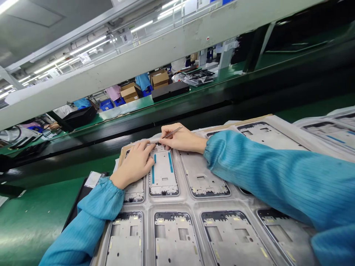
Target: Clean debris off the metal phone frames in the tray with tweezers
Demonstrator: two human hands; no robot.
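A pale tray (149, 208) holds several metal phone frames in its recesses. One frame (163, 171) in the back row bears two blue strips. At that frame's top edge, my right hand (177, 138) is closed round thin metal tweezers (173, 132), their tip pointing down-left. Beside the tip, my left hand (135, 162) rests with its fingertips on the frame's upper edge, fingers bent and slightly apart; nothing shows in it. Whatever small part lies under the fingertips is too small to make out.
A second tray (346, 114) of frames lies at the right. Left of the near tray are a black tray (76, 205) and a small white packet (93, 179). Behind runs a dark conveyor edge; a black box (170, 91) and cartons (130, 92) stand beyond.
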